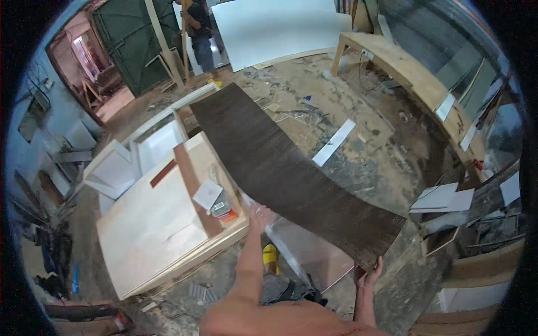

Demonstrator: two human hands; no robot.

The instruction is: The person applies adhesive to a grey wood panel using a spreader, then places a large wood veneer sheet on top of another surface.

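Note:
A long, thin dark brown wood-grain sheet stretches diagonally across the middle, bowed along its length. My right hand grips its near right corner, the thumb along the edge and the fingers curled beneath. My left hand is closed at the sheet's near long edge, its fingertips partly hidden. Below that edge shows a pale pinkish panel with a whitish, film-like border beside my left hand; I cannot tell whether it is joined to the dark sheet. The dark sheet's far end overlaps a wooden cabinet frame.
On the cabinet frame lie a pale board, a small white piece and a container. A white strip lies on the littered floor. A wooden bench runs along the right. Another person stands at the back.

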